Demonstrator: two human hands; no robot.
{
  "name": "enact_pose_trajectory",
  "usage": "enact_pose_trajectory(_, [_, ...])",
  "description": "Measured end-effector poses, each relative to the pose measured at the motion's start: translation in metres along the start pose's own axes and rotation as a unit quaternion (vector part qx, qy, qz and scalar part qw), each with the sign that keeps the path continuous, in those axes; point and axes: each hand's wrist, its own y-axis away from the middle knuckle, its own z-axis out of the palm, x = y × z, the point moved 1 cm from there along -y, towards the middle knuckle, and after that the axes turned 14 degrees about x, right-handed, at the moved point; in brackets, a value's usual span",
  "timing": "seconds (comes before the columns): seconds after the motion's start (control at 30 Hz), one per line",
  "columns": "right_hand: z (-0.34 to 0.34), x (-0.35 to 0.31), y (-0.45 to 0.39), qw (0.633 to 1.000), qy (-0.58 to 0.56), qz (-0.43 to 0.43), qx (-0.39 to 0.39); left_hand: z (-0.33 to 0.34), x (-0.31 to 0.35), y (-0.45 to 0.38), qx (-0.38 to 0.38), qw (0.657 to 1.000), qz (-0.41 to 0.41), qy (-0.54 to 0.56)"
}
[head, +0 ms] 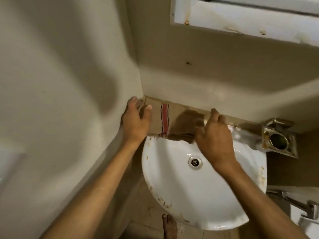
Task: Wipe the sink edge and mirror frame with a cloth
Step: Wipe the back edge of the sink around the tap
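At the wall corner [140, 80], pinching one end of the cloth [160, 118] in the left hand [136, 119]. Spread flat along the back of the sink edge [146, 169], beige with a red stripe, darker and bunched under the right hand [214, 137], curled over that bunch. Apparently mid-wipe on the rear ledge. Next, probably dragging round the stained front, then reaching up to the mirror frame [224, 23].

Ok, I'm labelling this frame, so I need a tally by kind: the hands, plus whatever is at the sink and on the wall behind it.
hands: 2 (left hand, right hand)
cloth: 1
sink: 1
mirror frame: 1
metal holder: 1
total: 6
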Motion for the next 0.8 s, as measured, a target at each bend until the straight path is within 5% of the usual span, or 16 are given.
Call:
enact_pose_trajectory(0.23, [0.079, 0.017, 0.025, 0.98, 0.074, -0.16, -0.09, 0.056, -0.028, 0.026, -0.081, 0.945, 0.247, -0.2])
enact_pose_trajectory(0.47, [0.13, 0.017, -0.01, 0.95, 0.163, -0.214, -0.155, 0.103, -0.051, 0.002, -0.127, 0.947, 0.176, -0.236])
enact_pose_trajectory(0.63, [0.151, 0.034, -0.012, 0.946, 0.17, -0.206, -0.185, 0.13, -0.059, -0.001, -0.211, 0.88, 0.205, -0.372])
enact_pose_trajectory(0.8, [0.163, 0.036, -0.011, 0.945, 0.167, -0.225, -0.169, 0.134, -0.062, 0.008, -0.201, 0.861, 0.209, -0.417])
